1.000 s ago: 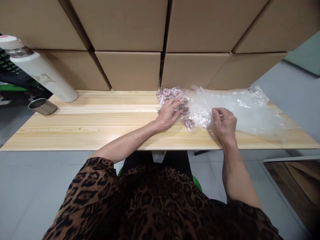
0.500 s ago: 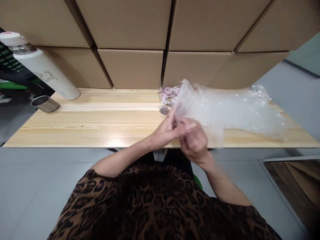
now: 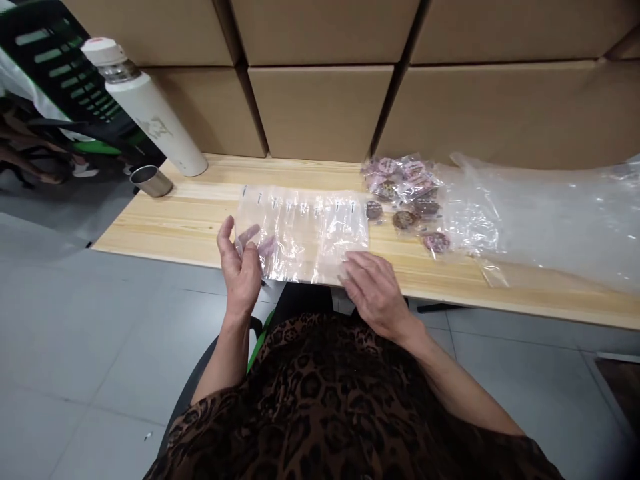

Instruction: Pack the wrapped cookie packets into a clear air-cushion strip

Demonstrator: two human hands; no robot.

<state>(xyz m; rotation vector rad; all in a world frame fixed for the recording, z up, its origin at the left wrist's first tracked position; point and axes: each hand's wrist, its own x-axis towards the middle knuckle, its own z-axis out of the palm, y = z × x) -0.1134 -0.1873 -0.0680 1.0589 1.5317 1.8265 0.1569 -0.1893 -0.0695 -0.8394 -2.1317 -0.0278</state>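
Leopard-print fabric fills the bottom of the frame, and from it I see both bare forearms rising toward the table [image 3: 200, 220]. Just above centre, my left hand [image 3: 241, 267] stands at the near edge, fingers spread and loosely curled, its fingertips pinching the lower left corner of the clear sheet of small bags [image 3: 303, 233]. My right hand [image 3: 375, 293] lies flat, palm down, fingers extended, pressing the sheet's lower right corner against the table edge without closing around it. The sheet lies spread on the wood in the middle of the frame, a row of small dark marks along its far edge; I cannot read any writing on it.

Right of the sheet, at centre right, sits a cluster of round pink-and-brown wrapped pieces [image 3: 405, 193]; their printing is too small to read. Beside them, running to the right edge, lies a large crumpled clear plastic bag [image 3: 540, 220].

In the upper left stands a white flask [image 3: 145, 107] with a faint grey mark I cannot make out, and a steel cup [image 3: 150, 181] just before it. Cardboard boxes [image 3: 320, 110] line the back.
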